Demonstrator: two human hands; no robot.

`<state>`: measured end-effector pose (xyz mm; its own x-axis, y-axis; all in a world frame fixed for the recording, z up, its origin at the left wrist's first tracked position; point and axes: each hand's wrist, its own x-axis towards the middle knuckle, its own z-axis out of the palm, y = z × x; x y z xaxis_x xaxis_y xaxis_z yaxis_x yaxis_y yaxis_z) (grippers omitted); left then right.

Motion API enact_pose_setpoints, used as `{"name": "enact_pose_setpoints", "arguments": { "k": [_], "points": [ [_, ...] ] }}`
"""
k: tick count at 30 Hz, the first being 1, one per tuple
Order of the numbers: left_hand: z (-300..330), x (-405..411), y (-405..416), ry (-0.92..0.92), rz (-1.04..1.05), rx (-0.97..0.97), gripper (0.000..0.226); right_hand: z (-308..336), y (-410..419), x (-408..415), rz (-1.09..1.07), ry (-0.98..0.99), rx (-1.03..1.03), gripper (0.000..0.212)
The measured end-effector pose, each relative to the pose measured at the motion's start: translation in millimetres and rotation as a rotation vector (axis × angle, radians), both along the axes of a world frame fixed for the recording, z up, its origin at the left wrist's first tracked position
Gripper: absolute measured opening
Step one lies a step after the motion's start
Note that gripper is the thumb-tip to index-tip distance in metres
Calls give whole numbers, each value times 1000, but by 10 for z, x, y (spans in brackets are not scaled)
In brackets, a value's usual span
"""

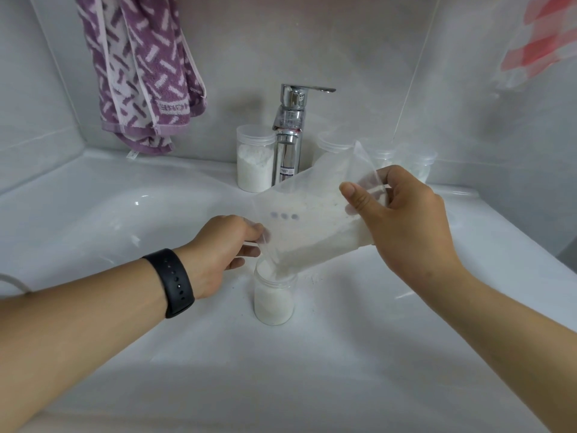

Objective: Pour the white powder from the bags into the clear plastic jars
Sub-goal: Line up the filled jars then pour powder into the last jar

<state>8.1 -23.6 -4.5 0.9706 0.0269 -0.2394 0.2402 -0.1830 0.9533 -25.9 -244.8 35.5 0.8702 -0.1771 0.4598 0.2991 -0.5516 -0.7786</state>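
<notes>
My right fingers (394, 182) curl over the raised bottom end of the bag (315, 223), thumb pressed on its near face, so the right hand (409, 226) grips it and tips it down to the left. I judge that this tilt lets the powder (324, 245) slide toward the low corner. My left hand (224, 248) pinches the bag's open edge between thumb and fingertips, right beside that corner, I think to hold the mouth steady over the jar (274, 296). That jar stands in the sink (93, 220) just below my left fingertips, open and already mostly full of white powder, with the bag's corner dipping into its mouth.

From this single head view I count one bag in my hands. Beyond my fingers, beside the tap (290, 132), stands one jar about half full (254, 159); behind the bag I make out perhaps three more jars (418, 164), blurred through the plastic. One towel (140, 70) hangs above.
</notes>
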Motion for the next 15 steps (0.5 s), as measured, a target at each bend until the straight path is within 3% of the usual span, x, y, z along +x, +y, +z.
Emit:
{"name": "enact_pose_setpoints", "arguments": {
  "k": [15],
  "points": [
    [-20,-17,-2,15,-15,11,25,-6,-42,33,-20,-44,-105,27]
  ]
}}
